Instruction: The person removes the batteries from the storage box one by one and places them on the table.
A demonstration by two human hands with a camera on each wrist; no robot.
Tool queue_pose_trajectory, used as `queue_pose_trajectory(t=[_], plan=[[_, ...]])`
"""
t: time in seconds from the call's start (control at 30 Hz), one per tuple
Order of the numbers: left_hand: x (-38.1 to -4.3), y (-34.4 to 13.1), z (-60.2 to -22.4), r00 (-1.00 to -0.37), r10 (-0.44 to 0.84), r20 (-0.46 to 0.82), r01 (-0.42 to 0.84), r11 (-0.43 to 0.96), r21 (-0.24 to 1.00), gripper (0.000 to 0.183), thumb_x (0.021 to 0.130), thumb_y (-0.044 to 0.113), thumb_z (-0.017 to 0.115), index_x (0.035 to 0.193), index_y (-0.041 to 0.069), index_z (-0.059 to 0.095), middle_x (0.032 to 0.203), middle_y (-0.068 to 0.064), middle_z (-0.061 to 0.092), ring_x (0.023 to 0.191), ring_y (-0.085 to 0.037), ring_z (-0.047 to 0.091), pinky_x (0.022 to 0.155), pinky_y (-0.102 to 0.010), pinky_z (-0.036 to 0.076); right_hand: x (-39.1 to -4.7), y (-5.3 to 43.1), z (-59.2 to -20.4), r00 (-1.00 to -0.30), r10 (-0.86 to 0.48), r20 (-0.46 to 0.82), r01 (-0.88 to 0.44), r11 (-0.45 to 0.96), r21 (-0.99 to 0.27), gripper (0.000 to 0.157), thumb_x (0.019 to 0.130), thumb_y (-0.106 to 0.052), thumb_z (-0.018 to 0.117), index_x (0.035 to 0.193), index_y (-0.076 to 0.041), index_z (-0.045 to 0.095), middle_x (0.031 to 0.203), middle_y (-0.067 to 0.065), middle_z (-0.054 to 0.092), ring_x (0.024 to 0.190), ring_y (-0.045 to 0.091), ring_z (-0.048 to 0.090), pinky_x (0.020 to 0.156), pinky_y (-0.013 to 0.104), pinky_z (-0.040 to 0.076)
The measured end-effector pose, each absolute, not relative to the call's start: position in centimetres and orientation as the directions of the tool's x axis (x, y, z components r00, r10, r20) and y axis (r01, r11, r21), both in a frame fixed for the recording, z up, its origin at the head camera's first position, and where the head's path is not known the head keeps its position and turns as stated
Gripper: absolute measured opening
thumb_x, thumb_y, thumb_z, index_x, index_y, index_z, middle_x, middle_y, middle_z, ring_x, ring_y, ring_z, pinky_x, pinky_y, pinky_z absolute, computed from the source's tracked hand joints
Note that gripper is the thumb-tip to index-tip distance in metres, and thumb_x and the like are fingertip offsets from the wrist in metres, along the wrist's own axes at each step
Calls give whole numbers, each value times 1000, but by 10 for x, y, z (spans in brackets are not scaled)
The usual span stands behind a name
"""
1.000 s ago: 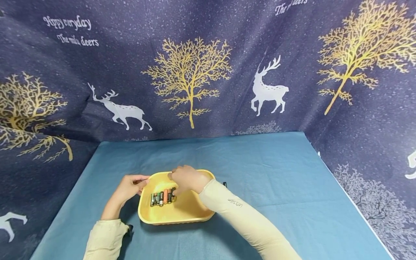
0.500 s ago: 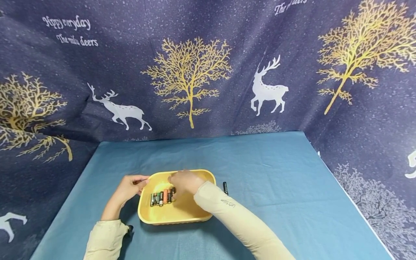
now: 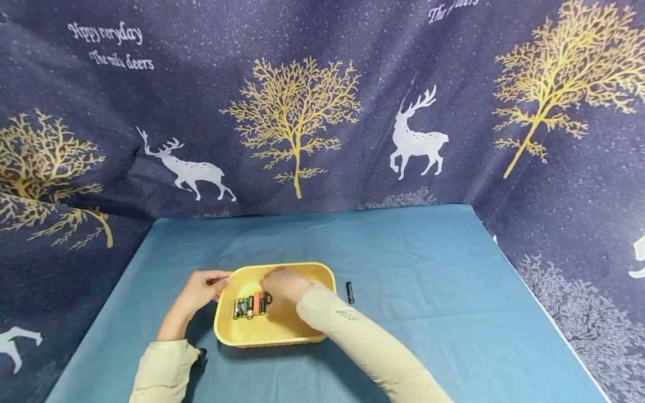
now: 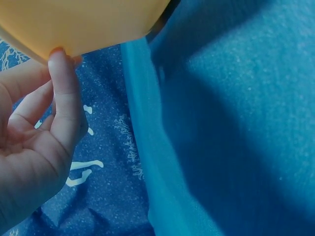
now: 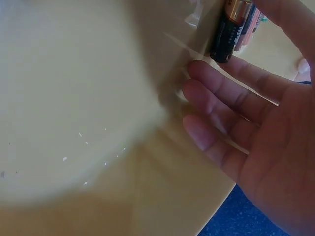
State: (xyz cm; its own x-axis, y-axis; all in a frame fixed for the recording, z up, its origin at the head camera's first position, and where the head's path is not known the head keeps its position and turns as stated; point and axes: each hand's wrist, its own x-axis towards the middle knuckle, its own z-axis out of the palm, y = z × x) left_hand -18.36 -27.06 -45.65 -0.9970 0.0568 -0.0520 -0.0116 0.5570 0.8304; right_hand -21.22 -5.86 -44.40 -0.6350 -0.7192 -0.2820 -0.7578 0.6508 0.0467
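Note:
A yellow plastic basin (image 3: 274, 340) stands on the blue cloth. Several batteries lie side by side within it, among them an orange one (image 3: 256, 304). My left hand (image 3: 200, 288) pinches the basin's left rim between thumb and fingers, which the left wrist view shows close up. Inside the basin, my right hand (image 3: 287, 284) is at the right end of the row. In the right wrist view a black and copper battery (image 5: 227, 34) sits between its thumb and index finger, while the other fingers reach along the basin wall. The head view partly hides this battery behind the hand.
A small black cylinder (image 3: 350, 292) with pale markings lies on the cloth just right of the basin. Dark blue fabric (image 3: 322, 112) printed with trees and deer hangs behind and at the sides.
My right hand and forearm have shifted a little left, closer to the battery row, uncovering the black cylinder beside the basin. My left hand has stayed on the rim.

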Motion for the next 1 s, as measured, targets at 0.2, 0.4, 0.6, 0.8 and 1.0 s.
queue_pose_trajectory(t=[0.2, 0.4, 0.6, 0.8, 1.0], plan=[[-184, -271, -457, -997, 62, -55, -12, 544, 839, 27, 95, 2, 58, 117, -12, 63, 82, -16, 69, 60, -22, 64, 55, -32, 55, -212, -62, -446, -630, -730, -266, -767, 639, 65, 45, 74, -53, 78, 101, -22, 61, 90, -11, 60, 83, 6, 58, 79, 19, 48], [-183, -272, -458, -996, 62, -62, -20, 531, 847, 27, 95, 2, 58, 117, -12, 63, 84, -17, 69, 61, -22, 65, 55, -31, 55, -210, -64, -449, -636, -723, -269, -765, 637, 95, 53, 74, -55, 77, 112, -21, 60, 96, -11, 63, 89, 5, 59, 84, 18, 47], [-183, -272, -458, -996, 56, -68, -28, 532, 846, 27, 94, 2, 58, 117, -12, 63, 85, -16, 69, 60, -22, 64, 55, -31, 55, -209, -65, -450, -657, -701, -277, -750, 646, 142, 48, 75, -58, 75, 105, -24, 61, 102, -11, 63, 96, 5, 60, 92, 18, 43], [-183, -271, -457, -996, 54, -64, -25, 538, 843, 27, 94, 2, 58, 117, -12, 63, 84, -16, 69, 60, -21, 63, 55, -32, 55, -208, -64, -449, -669, -689, -280, -739, 658, 144, 46, 75, -57, 75, 101, -23, 59, 88, -11, 60, 86, 5, 59, 88, 18, 45], [-182, -271, -457, -996, 50, -69, -30, 542, 840, 28, 94, 4, 59, 118, -11, 63, 83, -15, 69, 60, -22, 63, 56, -36, 56, -207, -65, -449, -680, -672, -294, -727, 672, 145, 47, 74, -58, 76, 101, -23, 60, 87, -12, 60, 85, 5, 59, 85, 19, 46]])
